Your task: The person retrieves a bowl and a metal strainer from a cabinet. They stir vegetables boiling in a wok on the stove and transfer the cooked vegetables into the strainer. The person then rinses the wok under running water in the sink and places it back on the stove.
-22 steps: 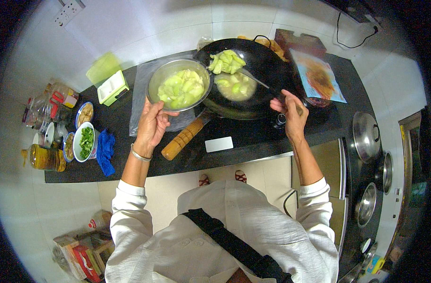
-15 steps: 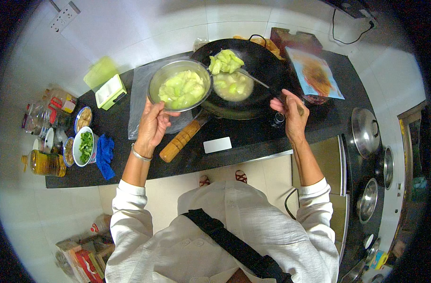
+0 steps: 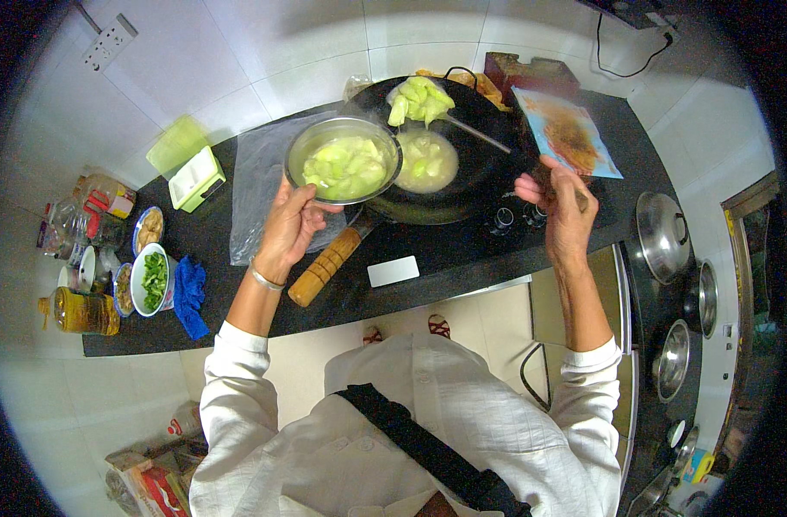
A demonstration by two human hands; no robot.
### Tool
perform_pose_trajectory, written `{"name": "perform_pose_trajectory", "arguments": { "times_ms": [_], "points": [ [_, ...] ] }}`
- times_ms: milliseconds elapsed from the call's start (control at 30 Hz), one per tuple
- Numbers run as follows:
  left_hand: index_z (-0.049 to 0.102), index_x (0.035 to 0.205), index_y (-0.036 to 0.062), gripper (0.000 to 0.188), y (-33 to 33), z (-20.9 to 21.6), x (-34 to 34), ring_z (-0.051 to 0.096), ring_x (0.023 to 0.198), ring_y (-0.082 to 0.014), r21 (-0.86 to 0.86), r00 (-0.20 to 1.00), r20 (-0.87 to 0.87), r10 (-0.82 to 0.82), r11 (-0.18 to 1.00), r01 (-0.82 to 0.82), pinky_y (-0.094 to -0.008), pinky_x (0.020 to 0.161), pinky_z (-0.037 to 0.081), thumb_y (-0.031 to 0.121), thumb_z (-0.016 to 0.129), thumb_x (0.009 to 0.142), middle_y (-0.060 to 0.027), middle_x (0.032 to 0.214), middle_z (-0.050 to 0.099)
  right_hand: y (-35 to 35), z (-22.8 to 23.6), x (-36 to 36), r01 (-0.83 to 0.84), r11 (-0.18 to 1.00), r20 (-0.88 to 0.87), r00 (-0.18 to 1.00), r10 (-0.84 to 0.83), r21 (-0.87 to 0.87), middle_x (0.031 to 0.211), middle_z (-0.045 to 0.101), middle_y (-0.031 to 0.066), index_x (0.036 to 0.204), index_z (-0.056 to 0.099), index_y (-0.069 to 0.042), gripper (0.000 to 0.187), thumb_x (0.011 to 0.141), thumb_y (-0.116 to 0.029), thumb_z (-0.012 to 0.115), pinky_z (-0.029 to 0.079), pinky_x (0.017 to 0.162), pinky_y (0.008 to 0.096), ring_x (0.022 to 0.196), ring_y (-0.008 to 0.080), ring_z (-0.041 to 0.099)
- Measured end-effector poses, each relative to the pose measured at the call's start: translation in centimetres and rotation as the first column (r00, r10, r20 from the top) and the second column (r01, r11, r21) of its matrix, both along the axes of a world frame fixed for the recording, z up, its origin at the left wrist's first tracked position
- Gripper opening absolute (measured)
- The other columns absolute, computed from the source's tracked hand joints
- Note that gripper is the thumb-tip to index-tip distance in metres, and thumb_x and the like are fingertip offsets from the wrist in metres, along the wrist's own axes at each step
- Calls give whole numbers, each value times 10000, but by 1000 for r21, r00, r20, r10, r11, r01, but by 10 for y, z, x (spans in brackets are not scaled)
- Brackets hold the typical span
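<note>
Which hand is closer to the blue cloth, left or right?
Left. The left hand, holding the metal bowl, is up and to the right of the blue cloth; the right hand, holding the cooking utensil, is much farther right, near the wok's right side.

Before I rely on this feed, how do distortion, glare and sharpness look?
Head view: the fisheye bends the counter and corners go black; head view: steel lid shows bright highlights; head view: black wok has a dark bare side; head view: red box looks soft.
</note>
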State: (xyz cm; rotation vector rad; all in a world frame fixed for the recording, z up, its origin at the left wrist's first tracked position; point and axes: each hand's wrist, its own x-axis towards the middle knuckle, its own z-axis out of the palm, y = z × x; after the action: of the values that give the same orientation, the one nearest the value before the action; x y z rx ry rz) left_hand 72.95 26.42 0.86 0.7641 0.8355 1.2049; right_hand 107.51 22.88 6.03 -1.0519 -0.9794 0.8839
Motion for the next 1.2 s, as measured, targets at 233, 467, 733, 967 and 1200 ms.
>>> {"name": "perform_pose_trajectory", "arguments": {
  "times_ms": [233, 467, 733, 967, 1200],
  "points": [
    [175, 1346, 120, 538, 9, -6, 4, 648, 662, -209, 49, 994, 80, -72, 996, 68, -218, 433, 537, 48, 434, 880, -190, 978, 578, -26, 35, -2, -62, 998, 172, 983, 59, 14, 900, 632, 168, 1047, 579, 69, 335, 911, -218, 471, 519, 698, 289, 777, 203, 632],
    [146, 1363, 141, 576, 13, -6, 12, 646, 657, -202, 18, 989, 103, -102, 995, 101, -209, 410, 501, 48, 442, 877, -176, 1006, 573, -42, 13, 6, -165, 973, 601, 798, 37, 160, 837, 624, 220, 1076, 542, 89, 347, 915, -211, 476, 544, 696, 373, 744, 275, 647],
    [188, 1336, 137, 524, 13, -12, 8, 650, 663, -210, 24, 992, 103, -71, 997, 69, -213, 416, 509, 37, 421, 878, -176, 965, 589, -17, 19, 13, 77, 994, 316, 944, -97, 76, 834, 616, 169, 1042, 565, 64, 322, 903, -209, 467, 516, 653, 304, 714, 203, 609],
    [240, 1294, 129, 473, 9, -7, -8, 656, 682, -218, 33, 995, 104, -9, 999, 5, -202, 418, 521, 32, 430, 872, -185, 970, 590, 1, 67, 29, 27, 984, 394, 918, 46, -178, 816, 639, 138, 981, 599, 52, 330, 877, -239, 482, 528, 526, 270, 592, 175, 619],
    [266, 1292, 127, 457, 7, -6, -19, 658, 682, -224, 65, 991, 126, 48, 996, -56, -192, 435, 545, 36, 440, 878, -185, 946, 592, 19, 90, 27, 35, 943, 520, 840, 152, -332, 651, 596, 114, 877, 620, 45, 281, 828, -217, 533, 498, 422, 264, 471, 177, 590]
  ]
}}
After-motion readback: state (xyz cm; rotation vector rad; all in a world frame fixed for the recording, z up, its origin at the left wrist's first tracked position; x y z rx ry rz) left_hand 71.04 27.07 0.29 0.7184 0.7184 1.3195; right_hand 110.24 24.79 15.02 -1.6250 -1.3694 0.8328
